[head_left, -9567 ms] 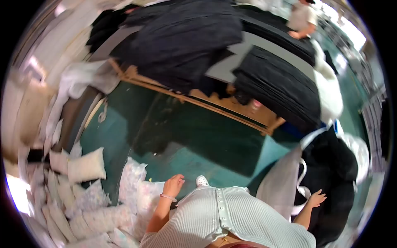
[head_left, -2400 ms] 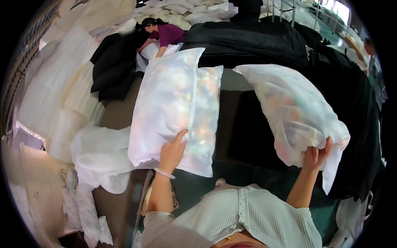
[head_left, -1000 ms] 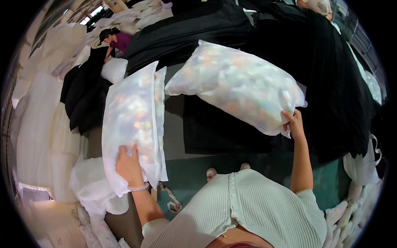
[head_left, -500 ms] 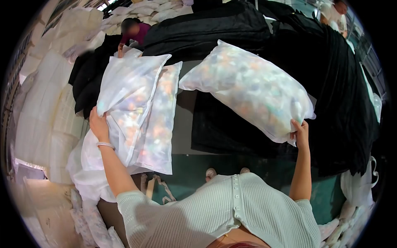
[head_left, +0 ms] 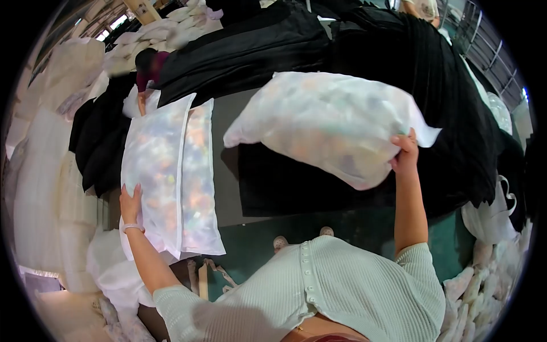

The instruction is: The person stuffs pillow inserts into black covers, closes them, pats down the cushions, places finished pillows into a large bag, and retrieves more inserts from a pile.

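A plump white pillow (head_left: 319, 122) with multicoloured filling showing through its thin cover is held up at its right end by my right hand (head_left: 405, 153), thumb and fingers closed on the cover. It hangs tilted above black cloth. On the left lie two similar pillows side by side, partly overlapping: a left pillow (head_left: 152, 171) and a narrower-showing pillow (head_left: 199, 176). My left hand (head_left: 130, 204), with a bracelet at the wrist, rests flat on the left pillow's lower left edge, fingers stretched and thumb apart.
Black cloth (head_left: 313, 196) lies on the grey table (head_left: 231, 188), with more black fabric piled (head_left: 393, 62) behind and right. Another person (head_left: 149, 65) reaches toward the pillows' far end. White bundles (head_left: 37, 188) are stacked left; small stuffed bags (head_left: 478, 285) lie at lower right.
The pillow in my right hand has risen and tilted, its right end lifting. My left hand has let go of the left pillow's loose cover, which now lies flatter. The view has shifted right.
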Tool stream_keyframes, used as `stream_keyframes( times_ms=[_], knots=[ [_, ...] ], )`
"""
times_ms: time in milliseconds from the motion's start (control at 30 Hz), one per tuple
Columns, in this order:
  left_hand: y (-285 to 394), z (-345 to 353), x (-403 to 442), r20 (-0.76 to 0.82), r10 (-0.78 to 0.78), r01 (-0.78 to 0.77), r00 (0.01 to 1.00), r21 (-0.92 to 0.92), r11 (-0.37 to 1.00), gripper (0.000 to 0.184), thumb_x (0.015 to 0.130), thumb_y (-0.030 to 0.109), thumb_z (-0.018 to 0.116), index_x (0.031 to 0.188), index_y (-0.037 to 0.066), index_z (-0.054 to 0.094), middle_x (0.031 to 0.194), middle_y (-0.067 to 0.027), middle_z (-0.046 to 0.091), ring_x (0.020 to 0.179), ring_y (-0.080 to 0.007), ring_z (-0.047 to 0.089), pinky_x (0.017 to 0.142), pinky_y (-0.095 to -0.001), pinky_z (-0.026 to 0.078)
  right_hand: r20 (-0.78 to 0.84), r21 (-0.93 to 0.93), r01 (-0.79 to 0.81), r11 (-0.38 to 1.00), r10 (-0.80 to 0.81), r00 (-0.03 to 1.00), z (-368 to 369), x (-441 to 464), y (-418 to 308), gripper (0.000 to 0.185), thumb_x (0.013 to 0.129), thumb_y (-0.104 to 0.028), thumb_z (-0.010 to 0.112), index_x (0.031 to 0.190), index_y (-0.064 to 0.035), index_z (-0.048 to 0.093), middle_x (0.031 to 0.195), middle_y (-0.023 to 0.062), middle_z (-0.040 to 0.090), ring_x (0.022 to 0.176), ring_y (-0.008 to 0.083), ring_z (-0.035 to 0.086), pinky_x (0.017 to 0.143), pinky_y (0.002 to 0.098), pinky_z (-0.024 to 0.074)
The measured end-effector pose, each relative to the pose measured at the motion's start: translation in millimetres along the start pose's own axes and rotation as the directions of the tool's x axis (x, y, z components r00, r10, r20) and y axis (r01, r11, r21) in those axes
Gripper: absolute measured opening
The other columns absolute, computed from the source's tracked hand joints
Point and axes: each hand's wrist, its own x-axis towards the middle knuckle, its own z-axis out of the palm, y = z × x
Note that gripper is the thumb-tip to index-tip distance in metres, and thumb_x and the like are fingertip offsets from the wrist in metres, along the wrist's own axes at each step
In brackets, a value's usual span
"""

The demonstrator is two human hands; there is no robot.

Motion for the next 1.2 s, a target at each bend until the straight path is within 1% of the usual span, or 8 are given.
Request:
stream_keyframes(
  times_ms=[100, 200, 267, 300, 467, 600, 867, 1200],
  knots=[
    [61, -10, -28, -0.149, 0.046, -0.009, 0.988, 0.242, 0.970, 0.076, 0.087, 0.052, 0.060, 0.140, 0.002, 0.041, 0.139, -0.0248, 0.045, 0.129, -0.0399, 0.043, 0.107, -0.0440, 0.034, -0.164, 0.176, 0.243, 0.954, -0.215, 0.963, -15, -20, -12, 0.061, 0.061, -0.008, 0.054, 0.121, 0.0039, 0.056, 0.104, 0.0140, 0.064, 0.090, 0.0245, 0.062, 0.088, 0.0383, 0.0502],
    [140, 1, -53, -0.314, 0.322, -0.232, 0.893, 0.293, 0.928, 0.064, 0.090, 0.041, 0.061, 0.139, 0.004, 0.045, 0.142, -0.0215, 0.044, 0.131, -0.0373, 0.041, 0.107, -0.0444, 0.034, -0.098, 0.077, 0.038, 0.996, -0.030, 0.995, -99, -29, 1, 0.065, 0.063, -0.008, 0.054, 0.126, 0.0055, 0.053, 0.102, 0.0135, 0.065, 0.070, 0.0199, 0.062, 0.059, 0.0307, 0.0528],
    [204, 19, -75, -0.329, 0.558, -0.551, 0.762, 0.125, 0.825, 0.057, 0.089, 0.030, 0.064, 0.138, 0.006, 0.047, 0.143, -0.0198, 0.043, 0.133, -0.0357, 0.039, 0.108, -0.0458, 0.033, -0.194, -0.537, -0.368, 0.759, 0.313, 0.930, -146, -24, -11, 0.044, 0.071, -0.010, 0.058, 0.112, 0.0062, 0.060, 0.081, 0.0061, 0.064, 0.057, 0.0167, 0.057, 0.048, 0.0261, 0.0464],
    [244, 30, -96, -0.312, 0.632, -0.639, 0.709, 0.094, 0.763, 0.057, 0.086, 0.023, 0.068, 0.137, 0.007, 0.048, 0.143, -0.0192, 0.043, 0.134, -0.0354, 0.038, 0.108, -0.0470, 0.031, -0.349, -0.753, -0.333, 0.567, 0.084, 0.933, -138, -31, -14, 0.029, 0.079, -0.015, 0.063, 0.100, 0.0041, 0.063, 0.062, 0.0014, 0.054, 0.050, 0.0154, 0.052, 0.050, 0.0266, 0.0461],
    [416, 93, -143, -0.234, 0.852, -0.883, 0.469, -0.129, 0.450, 0.056, 0.089, 0.039, 0.061, 0.136, 0.010, 0.051, 0.143, -0.0129, 0.045, 0.133, -0.0305, 0.040, 0.107, -0.0493, 0.031, 0.066, -0.998, 0.061, -0.030, -0.656, 0.752, -81, -38, -49, 0.030, 0.081, -0.015, 0.068, 0.109, -0.0045, 0.065, 0.122, 0.0125, 0.060, 0.110, 0.0292, 0.058, 0.096, 0.0387, 0.0440],
    [478, 175, -138, -0.038, 0.916, -0.881, 0.400, -0.290, 0.373, 0.056, 0.094, 0.040, 0.053, 0.142, 0.014, 0.045, 0.149, -0.0128, 0.039, 0.141, -0.0304, 0.030, 0.114, -0.0506, 0.020, 0.309, -0.943, 0.268, -0.198, -0.221, 0.925, -32, -9, 22, 0.049, 0.082, -0.032, 0.063, 0.126, -0.0103, 0.059, 0.142, 0.0155, 0.046, 0.138, 0.0318, 0.034, 0.114, 0.0510, 0.0179],
    [426, 242, -174, 0.118, 0.911, -0.886, 0.395, -0.213, 0.412, 0.074, 0.090, 0.044, 0.055, 0.152, 0.015, 0.026, 0.158, -0.0098, 0.023, 0.145, -0.0368, 0.015, 0.114, -0.0576, 0.007, 0.293, -0.956, 0.291, 0.033, 0.130, 0.947, -60, -36, 121, 0.076, 0.084, -0.049, 0.055, 0.150, -0.0181, 0.031, 0.158, 0.0151, 0.019, 0.146, 0.0318, 0.016, 0.116, 0.0519, 0.0111],
    [525, 317, -114, 0.121, 0.897, -0.904, 0.425, 0.101, 0.415, 0.062, 0.098, 0.042, 0.045, 0.149, 0.011, 0.029, 0.152, -0.0033, 0.037, 0.142, -0.0270, 0.028, 0.114, -0.0531, 0.016, 0.259, -0.960, 0.274, 0.053, -0.196, 0.946, -82, 81, 165, 0.071, 0.089, -0.046, 0.052, 0.149, -0.0140, 0.032, 0.156, 0.0165, 0.020, 0.145, 0.0347, 0.015, 0.115, 0.0530, 0.0108]
  ],
)
